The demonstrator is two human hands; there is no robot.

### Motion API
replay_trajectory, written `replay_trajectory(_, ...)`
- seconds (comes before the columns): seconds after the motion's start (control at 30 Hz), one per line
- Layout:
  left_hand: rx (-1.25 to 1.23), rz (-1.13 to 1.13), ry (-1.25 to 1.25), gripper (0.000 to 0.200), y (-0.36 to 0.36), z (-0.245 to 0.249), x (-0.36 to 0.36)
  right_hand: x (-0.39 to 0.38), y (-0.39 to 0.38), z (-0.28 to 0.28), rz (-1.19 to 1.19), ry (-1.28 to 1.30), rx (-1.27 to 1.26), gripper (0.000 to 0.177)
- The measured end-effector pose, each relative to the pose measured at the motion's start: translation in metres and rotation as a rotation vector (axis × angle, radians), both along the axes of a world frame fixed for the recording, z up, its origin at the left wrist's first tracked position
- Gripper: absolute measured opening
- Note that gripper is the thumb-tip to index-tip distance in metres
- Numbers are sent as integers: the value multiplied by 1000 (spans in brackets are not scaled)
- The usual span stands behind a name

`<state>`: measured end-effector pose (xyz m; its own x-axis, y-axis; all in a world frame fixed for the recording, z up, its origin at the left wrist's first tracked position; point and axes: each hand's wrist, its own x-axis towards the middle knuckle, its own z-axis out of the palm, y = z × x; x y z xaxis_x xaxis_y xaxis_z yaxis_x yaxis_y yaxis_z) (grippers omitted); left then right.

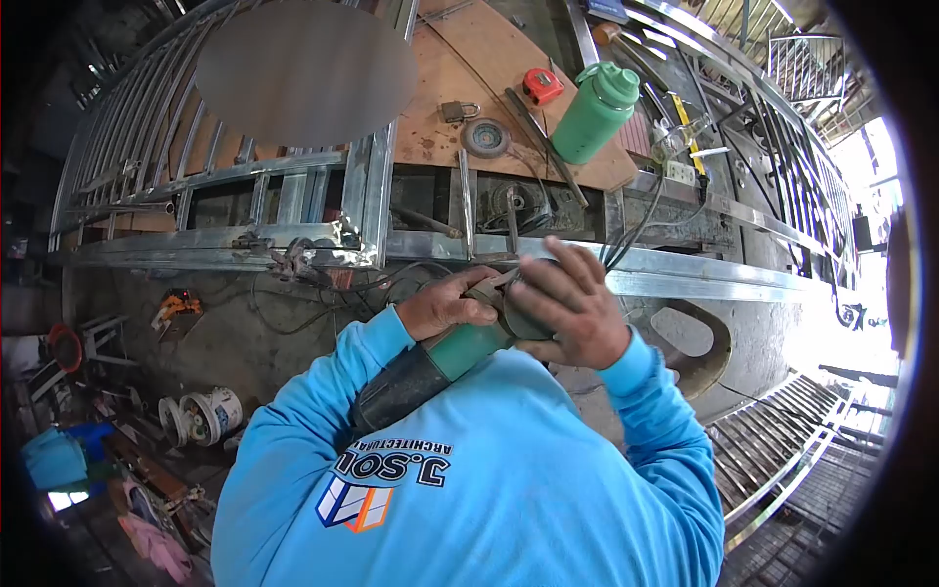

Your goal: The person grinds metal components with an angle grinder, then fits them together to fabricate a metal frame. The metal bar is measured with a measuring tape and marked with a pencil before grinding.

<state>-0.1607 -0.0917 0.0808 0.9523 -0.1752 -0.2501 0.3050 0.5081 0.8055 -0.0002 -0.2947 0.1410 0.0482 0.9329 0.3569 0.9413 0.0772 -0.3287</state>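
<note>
An angle grinder (469, 349) with a green body and black rear lies slanted against my chest. My left hand (448, 305) is closed around it near its head. My right hand (579, 311) is at the grinder's round, dark disc (529, 318), thumb below and fingers apart above it. The fingers are slightly blurred and cover much of the disc. Just beyond both hands runs a metal rail (685, 278).
A wooden board (445, 78) bears a green bottle (594, 112), a red tape measure (541, 86), a padlock (460, 112) and a small wheel (486, 138). At left stands a metal grille frame (367, 196). Cables (641, 230) cross the rail. A white bucket (223, 409) is lower left.
</note>
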Motion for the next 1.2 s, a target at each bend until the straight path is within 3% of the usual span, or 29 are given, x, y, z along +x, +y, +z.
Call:
replay_trajectory(0.07, -27, 11, -5, 64, 4, 1, 1, 11, -14, 13, -67, 220, -75, 90)
replay_trajectory(0.17, 1, 57, -20, 67, 3, -14, -3, -14, -11, 35, -189, 311, 11, 95)
replay_trajectory(0.27, 52, 111, -39, 69, -1, -20, 0, -61, 29, 16, -511, 131, 90, 79)
replay_trajectory(0.33, 80, 144, -80, 71, -3, -16, -1, -49, 34, 8, -425, 56, 223, 67)
replay_trajectory(0.43, 100, 110, -36, 77, -10, 11, 5, -42, 28, 27, -340, -1, 191, 62)
replay_trajectory(0.53, -101, 104, -105, 81, -24, 26, 14, -34, 22, 48, -326, -93, 207, 59)
replay_trajectory(0.7, 37, -34, -73, 92, -4, -1, -3, -34, 10, 68, -316, -114, 114, 51)
replay_trajectory(0.73, 52, -52, -56, 92, -1, -10, -4, -19, 7, 60, -79, -17, 203, 47)
replay_trajectory(0.83, -50, -48, -41, 90, -14, -9, 9, -27, -15, 55, -54, 30, 109, 54)
replay_trajectory(0.93, -137, -33, -59, 89, -19, -2, 22, -32, -13, 53, -230, -13, 19, 67)
replay_trajectory(1.07, -236, -9, -87, 87, -23, 4, 26, -60, 7, 34, -498, 101, 88, 76)
replay_trajectory(1.2, -399, -54, -26, 84, -4, -5, 5, -15, -42, 57, -506, 6, 45, 76)
